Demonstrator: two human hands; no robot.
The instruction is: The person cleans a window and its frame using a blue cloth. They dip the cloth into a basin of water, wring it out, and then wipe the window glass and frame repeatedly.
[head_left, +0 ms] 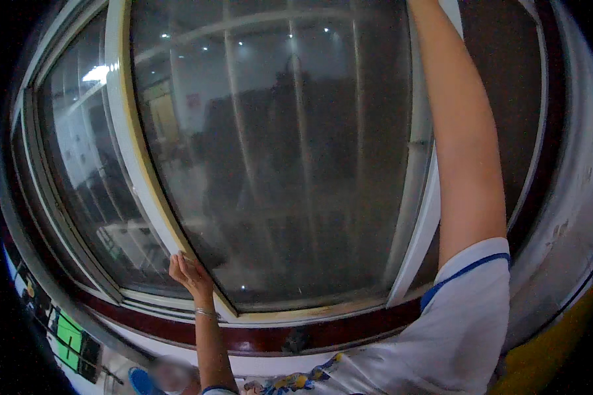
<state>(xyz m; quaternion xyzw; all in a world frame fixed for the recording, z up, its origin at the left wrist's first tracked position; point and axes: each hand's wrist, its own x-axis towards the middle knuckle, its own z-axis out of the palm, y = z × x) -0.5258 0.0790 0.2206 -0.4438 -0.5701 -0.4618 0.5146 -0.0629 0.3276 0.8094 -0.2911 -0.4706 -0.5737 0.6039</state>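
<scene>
A large sliding window panel [290,171] with dark, reflective glass fills the middle of the head view. Its white side frame [141,141], yellowed along the inner edge, slants down on the left. Low on that side frame, my left hand [192,272] is closed, its fingers gripping the frame. My right arm stretches up along the panel's right side frame [415,243] and leaves the picture at the top. The right hand lies beyond the upper edge, so its fingers and anything it touches are hidden.
Another glass pane [92,178] stands left of the panel, and a dark screen-like pane [507,85] is at the right. Below runs a dark red sill [257,339]. A grey wall [576,191] borders the right; a bright green object [69,339] shows at lower left.
</scene>
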